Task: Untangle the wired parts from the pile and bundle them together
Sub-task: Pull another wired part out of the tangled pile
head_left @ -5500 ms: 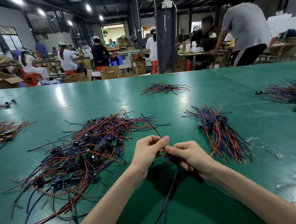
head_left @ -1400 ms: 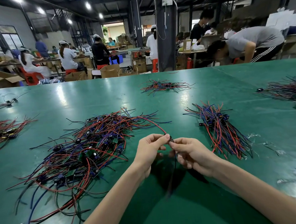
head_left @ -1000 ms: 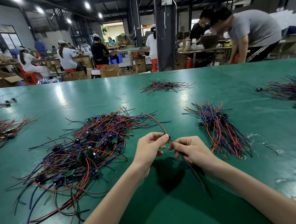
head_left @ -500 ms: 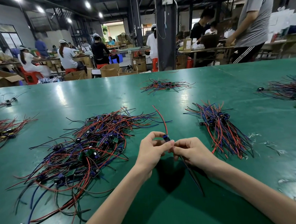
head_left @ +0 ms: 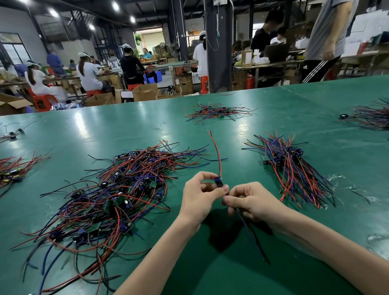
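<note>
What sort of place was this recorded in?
Probably an electronics assembly workshop: a tangled pile of wired parts and a sorted bundle on a long green table, capped workers seated behind, cardboard boxes beside them.

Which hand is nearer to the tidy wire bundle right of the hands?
Right. The right hand, pinching a wired part, sits just left of the bundle without touching it; the left hand, also pinching the part, is farther left.

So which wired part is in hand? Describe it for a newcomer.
On the wide green table, look between the tangled pile of red, blue and black wires and the tidier bundle to its right. There the left hand and right hand hold one small blue wired part; it alone is off the table, its red wire standing upright.
</note>
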Demonstrator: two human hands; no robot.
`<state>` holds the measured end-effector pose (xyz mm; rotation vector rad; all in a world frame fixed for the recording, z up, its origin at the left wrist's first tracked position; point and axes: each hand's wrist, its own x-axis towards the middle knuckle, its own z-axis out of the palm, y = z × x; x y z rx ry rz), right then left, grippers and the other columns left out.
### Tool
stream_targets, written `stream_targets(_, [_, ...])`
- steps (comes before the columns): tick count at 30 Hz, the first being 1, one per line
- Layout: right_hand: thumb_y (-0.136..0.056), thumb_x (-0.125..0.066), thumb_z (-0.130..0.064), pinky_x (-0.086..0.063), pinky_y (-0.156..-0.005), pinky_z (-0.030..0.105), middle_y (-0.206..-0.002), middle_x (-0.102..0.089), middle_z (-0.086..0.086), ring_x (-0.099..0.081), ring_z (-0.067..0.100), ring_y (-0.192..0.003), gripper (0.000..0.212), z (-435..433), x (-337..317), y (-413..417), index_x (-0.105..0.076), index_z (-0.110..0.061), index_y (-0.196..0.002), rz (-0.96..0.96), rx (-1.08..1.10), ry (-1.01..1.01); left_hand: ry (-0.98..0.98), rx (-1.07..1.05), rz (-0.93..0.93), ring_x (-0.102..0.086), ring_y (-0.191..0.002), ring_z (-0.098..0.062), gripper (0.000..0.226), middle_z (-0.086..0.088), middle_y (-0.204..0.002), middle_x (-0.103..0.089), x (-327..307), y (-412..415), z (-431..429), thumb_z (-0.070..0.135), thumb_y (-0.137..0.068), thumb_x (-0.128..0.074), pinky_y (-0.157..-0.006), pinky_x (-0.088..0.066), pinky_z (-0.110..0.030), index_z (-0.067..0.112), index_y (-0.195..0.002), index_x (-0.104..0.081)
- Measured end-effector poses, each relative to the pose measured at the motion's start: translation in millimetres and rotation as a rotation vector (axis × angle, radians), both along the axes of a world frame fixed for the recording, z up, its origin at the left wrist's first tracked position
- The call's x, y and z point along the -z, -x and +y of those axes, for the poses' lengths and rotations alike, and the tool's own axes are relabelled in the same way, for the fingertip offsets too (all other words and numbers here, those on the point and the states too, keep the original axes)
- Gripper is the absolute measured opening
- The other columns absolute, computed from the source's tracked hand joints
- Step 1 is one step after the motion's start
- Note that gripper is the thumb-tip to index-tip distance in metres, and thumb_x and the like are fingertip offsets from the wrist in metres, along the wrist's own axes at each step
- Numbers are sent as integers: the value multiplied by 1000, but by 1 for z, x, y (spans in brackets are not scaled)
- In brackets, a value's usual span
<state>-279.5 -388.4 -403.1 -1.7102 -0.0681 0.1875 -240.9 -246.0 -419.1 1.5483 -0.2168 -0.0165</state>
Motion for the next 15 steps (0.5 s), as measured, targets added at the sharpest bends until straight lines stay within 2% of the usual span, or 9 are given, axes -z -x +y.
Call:
stream_targets(3, [-90, -61, -8, -16, -30, 12, -56, -65, 6, -24, 4, -28, 15, -1, 0, 1, -59, 0, -77, 27, -43, -24, 18, -63, 17, -60, -60, -7, 27, 1, -65, -65, 0, -6, 3, 1, -72, -78, -66, -46, -19, 18, -85, -62])
stream_targets(7, [-89, -62, -8, -17, -31, 10, -56, -65, 8, -25, 4, -27, 15, 2, 1, 1, -61, -1, -76, 42, -96, -47, 46, -136, 21, -57, -51, 3, 27, 5, -62, -61, -2, -13, 11, 0, -71, -78, -53, -43, -10, 16, -84, -61])
stream_targets(15, [-88, -64, -12, -17, -32, 11, -52, -63, 5, -26, 5, -27, 17, 4, -2, 4, -61, -4, -73, 20, -134, 2, 75, -255, 31, -52, -51, 3, 26, 3, -68, -55, -4, -26, 26, 4, -71, -80, -50, -42, -8, 17, -83, -61])
